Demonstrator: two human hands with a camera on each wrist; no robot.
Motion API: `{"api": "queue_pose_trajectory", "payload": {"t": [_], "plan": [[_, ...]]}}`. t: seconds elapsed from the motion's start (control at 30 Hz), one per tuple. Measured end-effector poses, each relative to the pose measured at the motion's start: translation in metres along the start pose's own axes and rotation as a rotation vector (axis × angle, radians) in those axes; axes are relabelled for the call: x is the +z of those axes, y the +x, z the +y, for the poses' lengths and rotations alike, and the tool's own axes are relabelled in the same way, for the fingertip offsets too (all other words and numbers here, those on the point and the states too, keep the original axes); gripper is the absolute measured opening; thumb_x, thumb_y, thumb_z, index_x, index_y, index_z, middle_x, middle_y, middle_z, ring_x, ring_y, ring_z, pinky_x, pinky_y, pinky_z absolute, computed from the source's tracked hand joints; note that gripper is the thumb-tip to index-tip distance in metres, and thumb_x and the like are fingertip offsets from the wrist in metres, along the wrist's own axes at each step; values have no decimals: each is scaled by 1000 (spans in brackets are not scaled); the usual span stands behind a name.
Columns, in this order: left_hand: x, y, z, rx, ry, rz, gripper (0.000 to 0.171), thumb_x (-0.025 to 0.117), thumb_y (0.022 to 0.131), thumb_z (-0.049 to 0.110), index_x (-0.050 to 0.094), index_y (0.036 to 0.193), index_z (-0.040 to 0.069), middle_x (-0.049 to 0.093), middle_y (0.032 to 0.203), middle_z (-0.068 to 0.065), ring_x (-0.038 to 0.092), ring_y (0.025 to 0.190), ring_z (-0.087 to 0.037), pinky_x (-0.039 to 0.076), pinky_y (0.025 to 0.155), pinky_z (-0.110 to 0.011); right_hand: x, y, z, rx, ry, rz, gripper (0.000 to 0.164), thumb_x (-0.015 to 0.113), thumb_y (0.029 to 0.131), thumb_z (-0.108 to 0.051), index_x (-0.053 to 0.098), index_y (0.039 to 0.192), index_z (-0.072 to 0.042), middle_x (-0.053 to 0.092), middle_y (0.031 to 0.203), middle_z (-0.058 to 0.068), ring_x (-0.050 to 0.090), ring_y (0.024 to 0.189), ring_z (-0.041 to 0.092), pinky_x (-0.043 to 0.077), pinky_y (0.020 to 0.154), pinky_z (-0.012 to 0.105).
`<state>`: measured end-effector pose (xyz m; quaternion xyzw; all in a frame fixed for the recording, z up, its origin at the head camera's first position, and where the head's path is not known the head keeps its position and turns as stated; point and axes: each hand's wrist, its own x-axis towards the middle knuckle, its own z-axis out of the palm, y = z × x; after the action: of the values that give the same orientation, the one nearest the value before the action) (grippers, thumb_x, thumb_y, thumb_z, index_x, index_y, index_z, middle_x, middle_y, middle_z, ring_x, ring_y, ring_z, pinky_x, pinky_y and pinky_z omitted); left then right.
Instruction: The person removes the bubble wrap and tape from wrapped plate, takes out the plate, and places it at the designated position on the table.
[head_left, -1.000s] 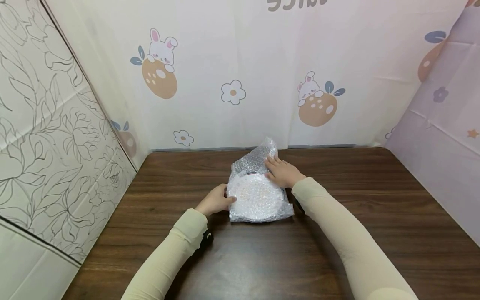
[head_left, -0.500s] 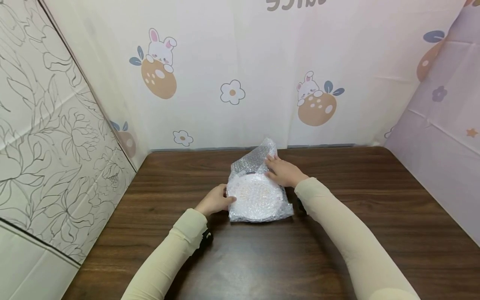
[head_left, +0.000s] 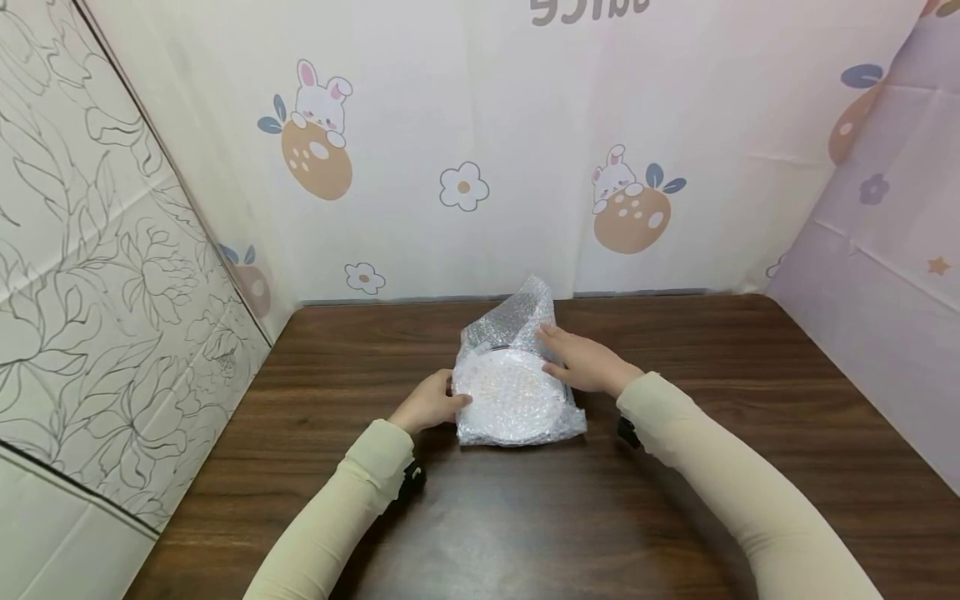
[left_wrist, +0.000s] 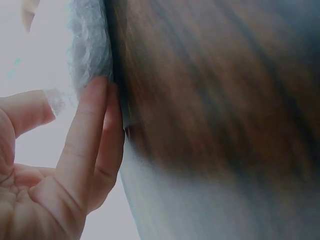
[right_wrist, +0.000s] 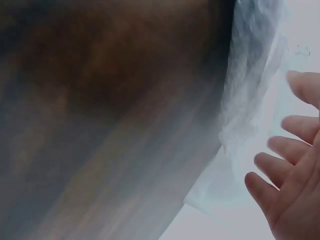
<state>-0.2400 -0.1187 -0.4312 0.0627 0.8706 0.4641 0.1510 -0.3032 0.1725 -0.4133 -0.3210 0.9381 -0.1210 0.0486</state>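
A round white plate-like disc [head_left: 510, 396], wrapped in bubble wrap, lies flat on the dark wooden table. A loose flap of bubble wrap [head_left: 513, 321] stands up behind it toward the wall. At its left edge my left hand [head_left: 427, 404] pinches the bundle, thumb on top and fingers along the side. In the left wrist view those fingertips sit right at the bubble wrap edge [left_wrist: 90, 45]. My right hand [head_left: 587, 362] is over the upper right edge, fingers extended. The right wrist view shows its fingers slightly spread, beside the wrap's side [right_wrist: 250, 75], pinching nothing.
The brown table [head_left: 495, 517] runs back to a wall hanging [head_left: 525, 117] printed with rabbits and flowers. A panel with line-drawn flowers [head_left: 112, 275] borders the left side, and a lilac cloth [head_left: 892, 250] the right.
My right hand has slid back to the right and a little nearer, off the middle of the flap. The left hand and the wrapped disc have stayed in place.
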Motion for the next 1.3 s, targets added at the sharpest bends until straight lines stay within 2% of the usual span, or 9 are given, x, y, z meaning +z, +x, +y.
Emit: {"api": "queue_pose_trajectory", "payload": {"t": [0.17,0.33,0.53,0.63,0.73,0.87,1.0,1.13,1.3], "plan": [[-1,-2,-1,-6,-7,12,50,64,94,15,46,134,-7,62,106,-17,67,77,-17,58,69,-31,8,-4,-6,-41,-24,-66,60,54,101,-25,34,150,2,25,160,22,28,147,37,29,117,52],[-3,-6,-4,-10,-9,25,52,64,94,18,45,136,-6,61,109,-18,67,78,-16,58,70,-31,13,-3,-10,-66,-23,-95,58,52,102,-20,32,150,4,22,160,23,27,147,36,31,117,51],[-6,-10,-4,14,54,72,62,66,93,23,42,143,-4,59,123,-21,64,99,-24,56,83,-36,13,-3,-15,-58,-19,-129,59,50,102,-20,29,151,4,20,161,23,25,148,36,30,117,50],[-6,-11,-3,29,87,92,60,67,93,26,45,142,-1,54,130,-20,57,112,-26,51,90,-41,13,-3,-16,-45,-15,-158,60,49,103,-22,26,152,3,16,162,22,22,149,35,29,118,49],[-7,-12,-2,48,88,108,54,68,92,26,51,137,2,49,132,-20,52,115,-28,48,92,-43,13,-3,-15,-37,-16,-175,61,49,103,-23,25,153,3,14,163,21,20,150,34,27,119,48],[-8,-12,2,92,97,137,50,69,91,26,55,133,2,50,131,-20,54,116,-30,48,95,-45,10,-6,-14,-29,-18,-173,61,49,102,-20,24,153,2,13,163,20,19,151,33,25,120,48],[-9,-12,8,139,136,184,48,69,91,26,57,131,3,58,125,-15,57,114,-29,48,97,-46,8,-9,-15,-32,-26,-167,61,50,102,-17,24,153,2,14,163,20,18,151,34,25,120,49],[-11,-14,14,176,105,214,39,67,93,23,61,127,5,65,117,-11,61,110,-26,51,95,-44,9,-12,-14,-65,-71,-154,57,47,102,-13,26,153,2,16,163,19,20,150,34,26,120,49],[-13,-20,21,175,50,201,38,65,95,25,61,127,6,68,114,-7,63,104,-22,53,90,-40,12,-15,-16,-74,-104,-167,57,45,104,-20,26,152,3,16,163,19,19,151,35,24,121,48]]}}
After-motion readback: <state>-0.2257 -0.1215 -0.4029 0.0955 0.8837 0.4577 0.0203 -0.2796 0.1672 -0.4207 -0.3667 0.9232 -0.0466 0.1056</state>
